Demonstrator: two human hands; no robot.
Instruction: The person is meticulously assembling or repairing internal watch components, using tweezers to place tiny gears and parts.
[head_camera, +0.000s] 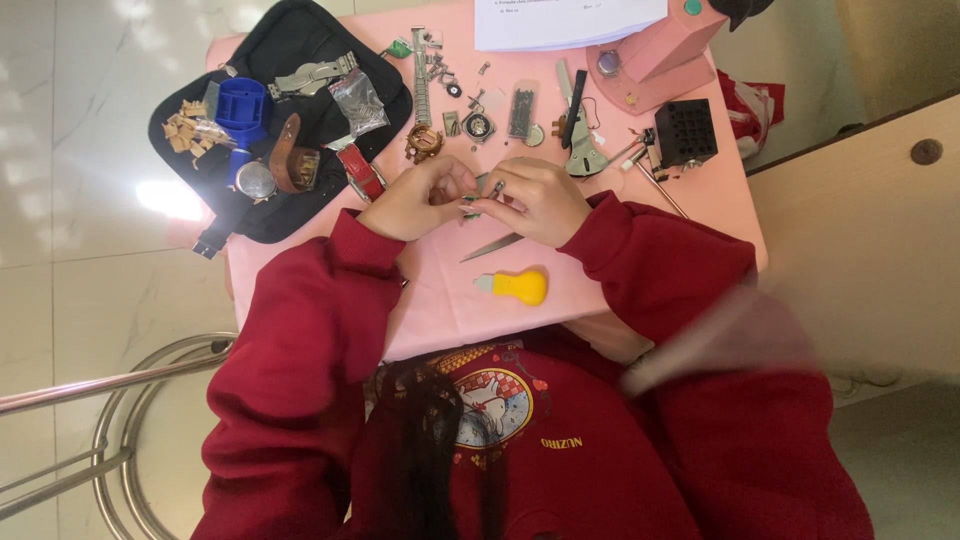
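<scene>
Yellow-handled tool (522, 287) lies below left hand (418, 198) and right hand (540, 203), both pinching small metal part (490, 192).

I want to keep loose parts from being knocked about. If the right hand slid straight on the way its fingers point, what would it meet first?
The right hand points toward the left hand, so it would meet those fingers almost at once, with the small metal part pinched between them. Depth is hard to judge.

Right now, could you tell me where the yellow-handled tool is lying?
In the head view, the yellow-handled tool lies on the pink table near its front edge, just below the tweezers and the person's two hands.
</scene>
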